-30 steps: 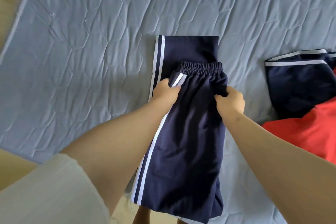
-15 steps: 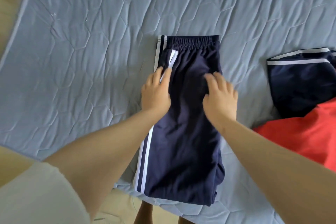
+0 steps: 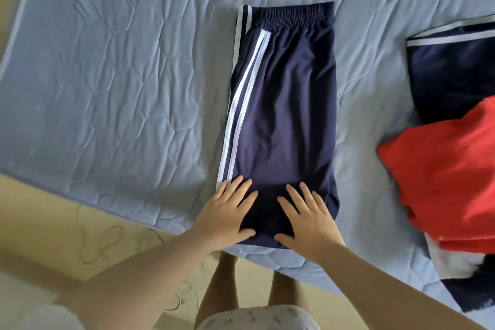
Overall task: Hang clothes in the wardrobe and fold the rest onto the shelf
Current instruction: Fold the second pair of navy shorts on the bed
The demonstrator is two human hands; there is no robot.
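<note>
Navy trousers with white side stripes [image 3: 284, 104] lie folded in half lengthwise on the blue quilted bed [image 3: 120, 75], elastic waistband at the far end. My left hand [image 3: 227, 211] rests flat on the near left corner of the fold, fingers spread. My right hand [image 3: 308, 217] presses flat on the near end beside it, fingers apart. Neither hand grips the cloth.
A red garment [image 3: 450, 169] lies at the right on the bed, over another navy garment with white stripes [image 3: 452, 67]. A white and dark piece [image 3: 460, 268] shows under the red one. The bed's near edge runs diagonally; yellowish floor [image 3: 53, 222] and my legs lie below it.
The waistband end was carried away from me and laid over the far end. My hands let go and slid back along the trousers to the near edge.
</note>
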